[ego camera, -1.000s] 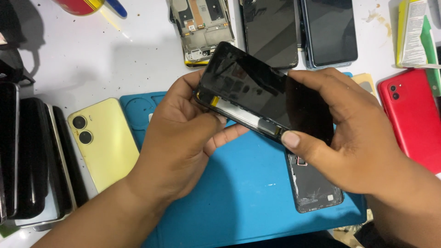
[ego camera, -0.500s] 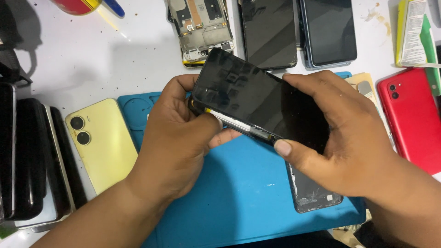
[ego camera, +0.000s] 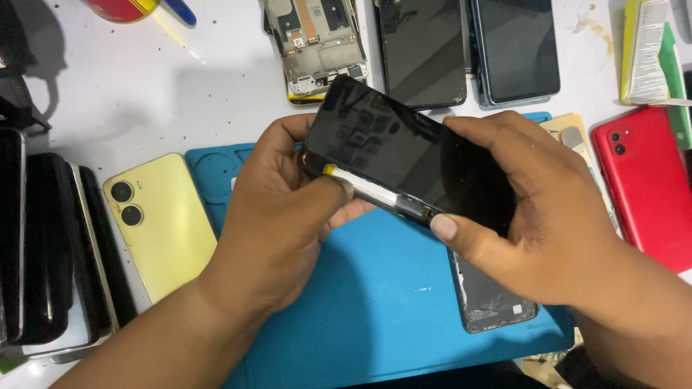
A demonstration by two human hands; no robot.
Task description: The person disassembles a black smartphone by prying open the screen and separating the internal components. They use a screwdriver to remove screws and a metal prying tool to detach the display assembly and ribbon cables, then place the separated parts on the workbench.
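Tilting slightly more upright than before, black phone [ego camera: 404, 155] is being clamped by left hand [ego camera: 277, 223] and right hand [ego camera: 537, 216]; screen edge lifting, separation unfinished.

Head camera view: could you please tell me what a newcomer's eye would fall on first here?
First, the black phone held tilted in mid-frame over the blue mat, with the left hand and right hand gripping its ends. Next come the bright colours either side: a yellow phone lying to the left of the mat and a red phone at the right edge.
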